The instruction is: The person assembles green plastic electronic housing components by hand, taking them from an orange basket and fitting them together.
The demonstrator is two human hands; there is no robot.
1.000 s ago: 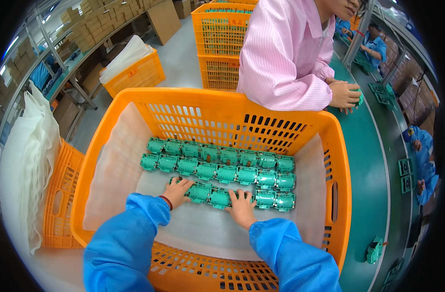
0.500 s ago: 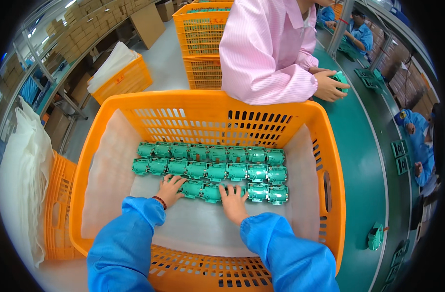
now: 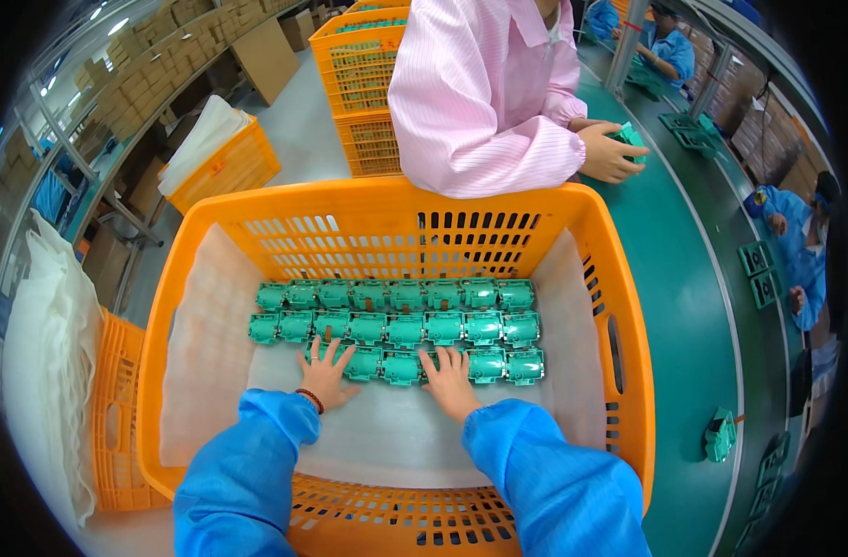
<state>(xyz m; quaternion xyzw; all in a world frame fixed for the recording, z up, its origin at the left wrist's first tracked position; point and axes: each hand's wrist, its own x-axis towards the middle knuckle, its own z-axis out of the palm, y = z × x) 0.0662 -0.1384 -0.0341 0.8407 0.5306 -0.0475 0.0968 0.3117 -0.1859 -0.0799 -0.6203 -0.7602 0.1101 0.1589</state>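
Note:
Three rows of green moulded housings lie in a large orange crate [image 3: 161, 371]. My left hand [image 3: 324, 379] is open, its spread fingers resting on the left end of the nearest row and partly hiding the housing there. Beside it, a green housing [image 3: 364, 363] shows uncovered. Further along that row, my right hand [image 3: 452, 382] lies palm down with fingers stretched over another housing, mostly covering it. Two housings, including the end one [image 3: 524, 367], sit to its right. Behind are the middle row [image 3: 387, 329] and the far row [image 3: 405, 294].
A whitish liner [image 3: 396, 446] covers the crate's bottom. A co-worker in a pink striped sleeve [image 3: 498, 148] leans over the far rim, holding a green part [image 3: 631, 141]. At right runs a green conveyor [image 3: 670, 325] carrying a housing [image 3: 720, 434]. White sheets [image 3: 48, 371] hang at left.
My left hand has drawn slightly nearer to me, its fingers spreading wider. My right hand stays over the same row. The view has shifted slightly.

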